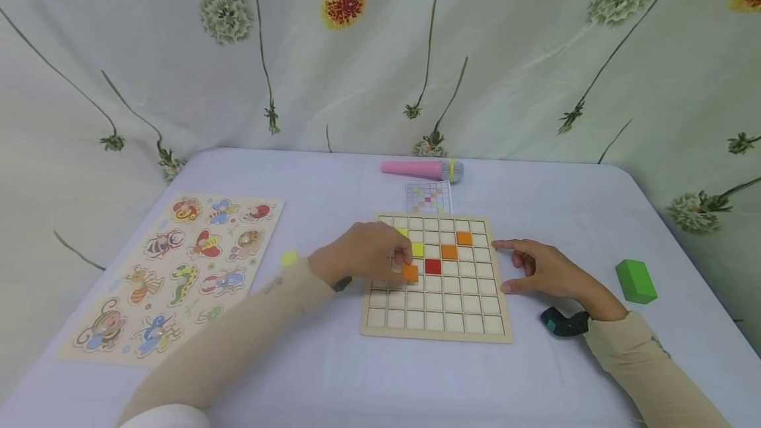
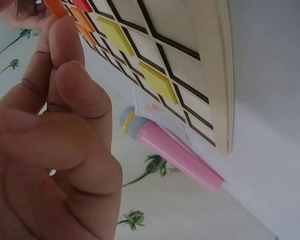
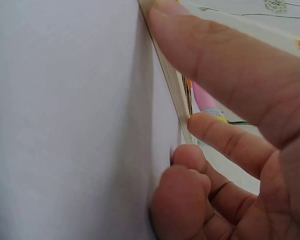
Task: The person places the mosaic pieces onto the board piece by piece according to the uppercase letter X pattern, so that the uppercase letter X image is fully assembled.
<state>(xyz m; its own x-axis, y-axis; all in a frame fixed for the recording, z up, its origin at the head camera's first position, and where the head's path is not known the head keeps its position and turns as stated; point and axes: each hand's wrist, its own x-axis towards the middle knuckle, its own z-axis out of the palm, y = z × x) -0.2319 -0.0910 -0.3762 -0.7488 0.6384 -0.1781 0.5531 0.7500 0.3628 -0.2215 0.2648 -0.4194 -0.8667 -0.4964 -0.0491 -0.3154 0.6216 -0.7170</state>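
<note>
A wooden grid board (image 1: 440, 323) lies in the middle of the table. Set in its squares are a red tile (image 1: 433, 266), two yellow tiles (image 1: 418, 249) and two orange tiles (image 1: 448, 252). My left hand (image 1: 371, 253) reaches over the board's left side and pinches an orange tile (image 1: 410, 273) between thumb and fingers, low over a square beside the red one. At the board's right edge, my right hand (image 1: 543, 269) touches the rim with thumb and index finger, its other fingers bent. Behind the board lies a printed pattern card (image 1: 428, 198) with coloured squares.
A pink toy microphone (image 1: 416, 169) lies at the back. A puzzle board with insect pictures (image 1: 267, 230) covers the left side, with a yellow piece (image 1: 289, 258) between it and the grid. To the right stands a green block (image 1: 636, 281).
</note>
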